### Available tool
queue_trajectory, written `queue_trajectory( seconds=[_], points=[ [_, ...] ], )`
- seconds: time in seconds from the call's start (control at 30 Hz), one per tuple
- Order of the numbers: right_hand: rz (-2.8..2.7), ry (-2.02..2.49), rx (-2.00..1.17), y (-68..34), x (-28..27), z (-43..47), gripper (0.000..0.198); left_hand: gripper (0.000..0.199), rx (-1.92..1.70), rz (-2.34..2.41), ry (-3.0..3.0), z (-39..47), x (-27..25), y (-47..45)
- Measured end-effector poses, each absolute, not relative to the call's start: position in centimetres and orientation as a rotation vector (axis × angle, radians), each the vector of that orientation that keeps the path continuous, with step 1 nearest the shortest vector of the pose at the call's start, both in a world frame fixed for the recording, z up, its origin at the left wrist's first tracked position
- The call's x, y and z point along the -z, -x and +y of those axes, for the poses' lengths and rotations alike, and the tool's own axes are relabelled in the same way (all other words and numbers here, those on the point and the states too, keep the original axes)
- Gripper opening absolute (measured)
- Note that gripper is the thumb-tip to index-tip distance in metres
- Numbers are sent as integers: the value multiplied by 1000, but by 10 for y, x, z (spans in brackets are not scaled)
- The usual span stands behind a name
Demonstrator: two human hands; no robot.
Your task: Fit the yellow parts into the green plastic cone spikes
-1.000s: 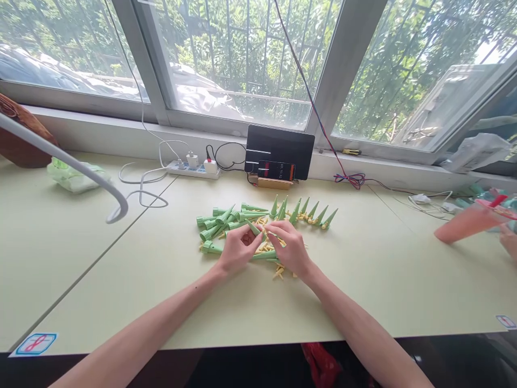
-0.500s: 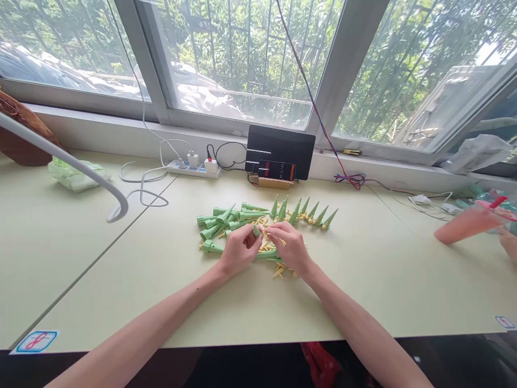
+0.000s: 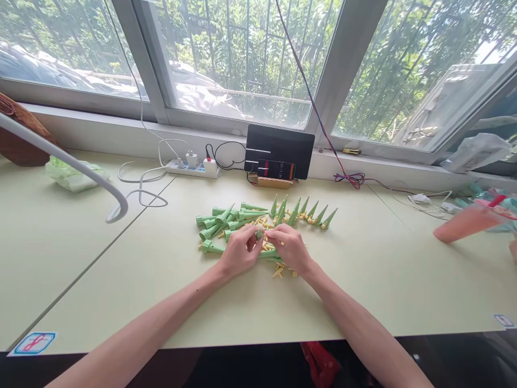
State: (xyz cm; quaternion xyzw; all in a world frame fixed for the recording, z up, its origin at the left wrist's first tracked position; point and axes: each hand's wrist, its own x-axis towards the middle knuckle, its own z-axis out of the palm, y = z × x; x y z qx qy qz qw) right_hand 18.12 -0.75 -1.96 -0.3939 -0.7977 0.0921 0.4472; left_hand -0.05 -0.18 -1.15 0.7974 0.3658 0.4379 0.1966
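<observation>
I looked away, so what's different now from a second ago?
The green cone, still in the left hand, has turned: it slanted up and left, now only a short part shows. The right hand, standing cones and lying cones stayed roughly put.

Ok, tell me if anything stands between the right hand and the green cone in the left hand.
Nothing visible does. The right hand has its fingertips close beside the green cone that the left hand holds; whether they touch is unclear. Yellow pieces lie below, and upright green cones stand beyond.
</observation>
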Motion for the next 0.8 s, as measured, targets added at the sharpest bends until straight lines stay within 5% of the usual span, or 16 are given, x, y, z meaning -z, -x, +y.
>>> queue_trajectory(
  seconds=[0.2,0.8],
  points=[
    [-1961,1011,-234,-180,16,-9,20,23,-1215,999,-2265,-2,13,1],
    [-1887,1084,-296,-176,14,-13,9,30,-1227,952,-2281,-2,17,1]
  ],
)
